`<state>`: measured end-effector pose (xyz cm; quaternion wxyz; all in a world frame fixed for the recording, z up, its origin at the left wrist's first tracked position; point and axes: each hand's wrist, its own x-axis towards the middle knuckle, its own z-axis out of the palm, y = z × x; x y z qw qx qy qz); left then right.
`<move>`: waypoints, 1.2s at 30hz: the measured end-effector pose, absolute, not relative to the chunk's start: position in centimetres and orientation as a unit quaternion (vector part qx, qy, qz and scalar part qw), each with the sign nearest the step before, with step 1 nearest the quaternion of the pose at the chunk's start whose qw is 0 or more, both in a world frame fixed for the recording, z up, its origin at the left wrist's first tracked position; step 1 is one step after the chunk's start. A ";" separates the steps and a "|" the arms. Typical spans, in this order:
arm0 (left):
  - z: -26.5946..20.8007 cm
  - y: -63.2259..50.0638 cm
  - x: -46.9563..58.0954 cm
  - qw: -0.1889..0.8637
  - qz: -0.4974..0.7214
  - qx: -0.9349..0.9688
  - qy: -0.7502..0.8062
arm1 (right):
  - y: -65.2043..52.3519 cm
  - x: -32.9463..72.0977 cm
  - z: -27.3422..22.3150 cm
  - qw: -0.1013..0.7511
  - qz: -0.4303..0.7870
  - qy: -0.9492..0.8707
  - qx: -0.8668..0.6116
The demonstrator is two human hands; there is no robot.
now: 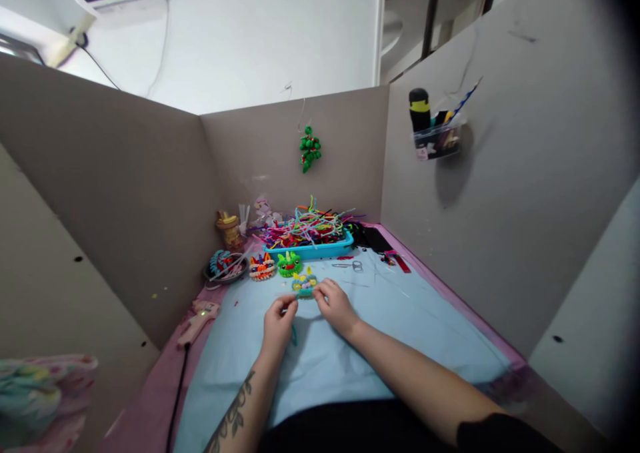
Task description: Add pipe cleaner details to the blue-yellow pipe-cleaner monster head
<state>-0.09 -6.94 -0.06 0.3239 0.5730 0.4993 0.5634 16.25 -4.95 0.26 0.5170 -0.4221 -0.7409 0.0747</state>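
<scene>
Between my hands, over the blue-covered table, runs a teal pipe cleaner (305, 293); a loose length of teal hangs below my left hand. My left hand (280, 316) pinches its left part with thumb and forefinger. Closed at the other end of it is my right hand (336, 306), whose fingertips partly cover what they grip. Just beyond the fingers is a small blue and yellow pipe-cleaner figure (303, 281); whether the teal piece is joined to it I cannot tell. A green figure (289, 264) and an orange and white figure (262, 267) stand farther left.
A blue tray (310, 250) heaped with coloured pipe cleaners stands at the back. Scissors (356, 266) lie right of the figures. At left are a dark bowl (226, 278) of pieces and a pink glue gun (199, 321) with a black cord. Grey panels enclose the table.
</scene>
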 end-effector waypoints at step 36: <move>0.8 -7.5 -0.1 0.320 0.584 0.566 0.485 | -5.5 16.2 0.1 0.453 -0.010 -0.816 -0.359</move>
